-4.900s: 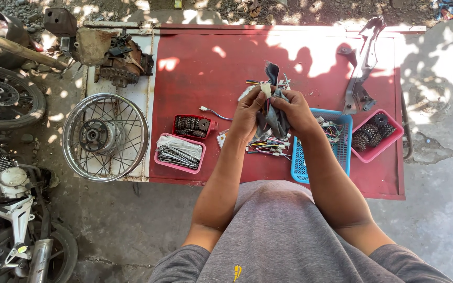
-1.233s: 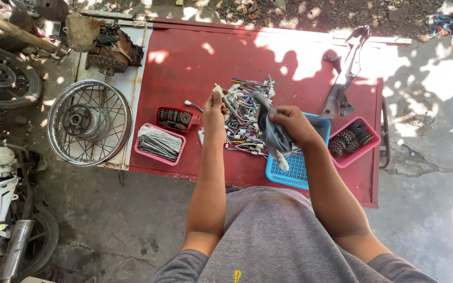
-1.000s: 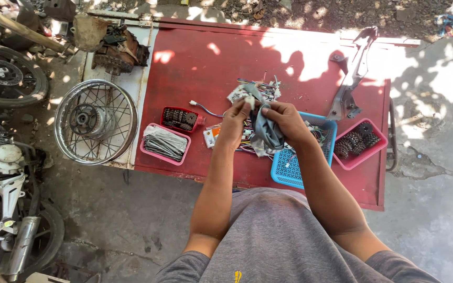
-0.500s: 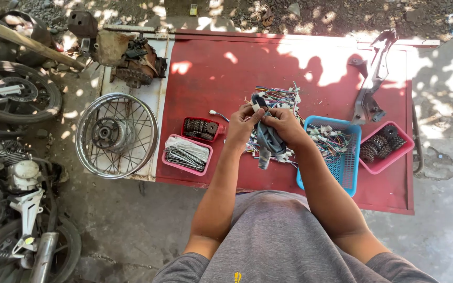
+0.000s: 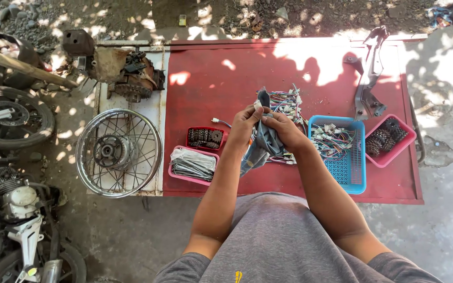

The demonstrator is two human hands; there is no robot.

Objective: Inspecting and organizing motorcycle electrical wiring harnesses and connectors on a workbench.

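Both hands, left hand (image 5: 245, 121) and right hand (image 5: 284, 130), grip a grey cloth (image 5: 265, 142) hanging between them, wire bundle (image 5: 287, 102) just beyond

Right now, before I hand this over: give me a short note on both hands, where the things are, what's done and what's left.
Left hand and right hand: both closed on a grey cloth, held above the red table.
Loose wire bundle lies on the table just beyond the hands.
Blue basket to the right already holds some coloured wiring.
Pink trays: sprockets far right, grey spokes left.
Left to do: the loose wire bundle is not yet in the basket.
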